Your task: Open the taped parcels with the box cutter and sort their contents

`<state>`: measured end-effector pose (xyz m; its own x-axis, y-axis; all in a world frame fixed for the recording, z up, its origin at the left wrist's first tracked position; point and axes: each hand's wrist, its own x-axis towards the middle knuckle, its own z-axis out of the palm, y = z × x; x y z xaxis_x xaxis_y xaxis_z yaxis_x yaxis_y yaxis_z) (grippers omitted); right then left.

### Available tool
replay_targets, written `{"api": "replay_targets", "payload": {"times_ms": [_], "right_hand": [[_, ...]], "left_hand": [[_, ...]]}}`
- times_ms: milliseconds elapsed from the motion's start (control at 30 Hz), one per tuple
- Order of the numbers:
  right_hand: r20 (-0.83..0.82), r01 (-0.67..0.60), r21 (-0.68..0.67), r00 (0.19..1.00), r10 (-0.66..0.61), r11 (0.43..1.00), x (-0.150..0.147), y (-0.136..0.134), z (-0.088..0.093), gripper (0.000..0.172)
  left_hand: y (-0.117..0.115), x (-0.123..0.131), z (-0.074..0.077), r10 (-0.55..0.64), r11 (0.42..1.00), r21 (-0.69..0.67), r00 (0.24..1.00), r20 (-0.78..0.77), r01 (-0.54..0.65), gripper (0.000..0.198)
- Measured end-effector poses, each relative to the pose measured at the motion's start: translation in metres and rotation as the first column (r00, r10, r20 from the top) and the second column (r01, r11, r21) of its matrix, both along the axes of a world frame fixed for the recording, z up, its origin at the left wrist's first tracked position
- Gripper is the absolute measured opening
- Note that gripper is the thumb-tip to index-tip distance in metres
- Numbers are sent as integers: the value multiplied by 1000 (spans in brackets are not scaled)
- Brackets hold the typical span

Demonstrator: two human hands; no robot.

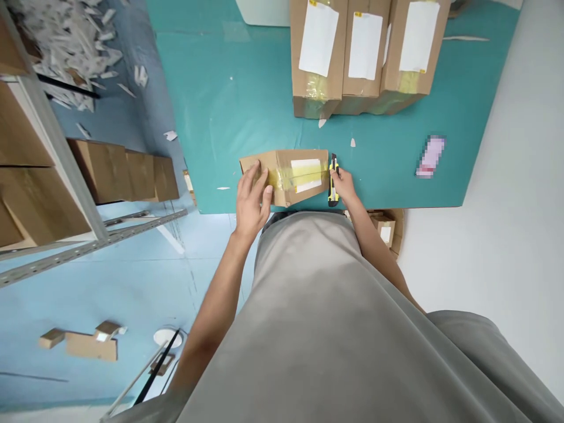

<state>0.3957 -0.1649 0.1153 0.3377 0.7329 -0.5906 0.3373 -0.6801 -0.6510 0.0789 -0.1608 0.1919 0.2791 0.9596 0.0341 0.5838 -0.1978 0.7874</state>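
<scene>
A small cardboard box [284, 164] lies near the front edge of the teal table, sealed with yellowish tape over a white label [306, 167]. My left hand [252, 200] rests on the left end of this box, its fingers spread and lying against the cardboard. In my right hand [346, 185] is a yellow-and-black utility knife [333, 191], gripped between thumb and fingers. The knife stands beside the box's right end; whether its blade touches the cardboard I cannot tell.
Three taped, labelled boxes [359, 97] stand side by side at the table's back. A blurred pinkish item [430, 156] lies to the right on the teal tabletop [229, 106]. Shelving [57, 135] with cartons is at left, and white scraps [83, 53] are piled beyond it.
</scene>
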Motion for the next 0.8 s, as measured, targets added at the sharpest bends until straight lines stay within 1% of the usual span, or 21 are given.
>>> {"api": "replay_targets", "payload": {"times_ms": [100, 167, 200, 267, 333, 400, 467, 533, 633, 700, 733, 800], "right_hand": [[50, -71, 26, 996, 69, 997, -5, -5, 15, 37], [114, -128, 41, 986, 122, 991, 0, -14, 29, 37], [161, -153, 44, 976, 144, 987, 4, -19, 37, 36], [262, -186, 34, 950, 171, 982, 14, -29, 53, 35], [351, -204, 1, 917, 190, 979, 23, -37, 65, 35], [416, -220, -60, 881, 225, 974, 31, -43, 74, 35], [459, -240, -120, 847, 268, 963, 36, -46, 81, 38], [498, -251, -144, 817, 290, 957, 36, -49, 90, 44], [547, -291, -106, 781, 301, 951, 27, -48, 107, 58], [537, -385, -91, 758, 371, 918, 15, -42, 121, 63], [517, -453, -98, 737, 434, 886, 7, -38, 128, 63], [464, -599, -151, 659, 592, 786, -12, -27, 139, 60]], "left_hand": [[-9, 1, 7, 91, 995, -37, 996, 21, -91, 73], [-12, 3, 5, 151, 985, -93, 987, 47, -147, 81], [-12, 4, 1, 175, 978, -130, 982, 70, -165, 84], [-12, 10, -13, 205, 961, -216, 969, 138, -173, 83], [-11, 19, -30, 219, 943, -295, 953, 208, -152, 85], [-11, 29, -49, 220, 926, -358, 944, 246, -122, 88], [-10, 37, -64, 210, 912, -398, 943, 257, -95, 90], [-9, 40, -73, 189, 908, -413, 947, 259, -68, 87], [-6, 36, -77, 160, 910, -414, 947, 278, -32, 84], [-4, 31, -76, 142, 914, -406, 945, 293, -11, 83], [-3, 29, -76, 127, 917, -398, 945, 300, 3, 80], [-1, 27, -76, 92, 924, -380, 945, 313, 35, 68]]}}
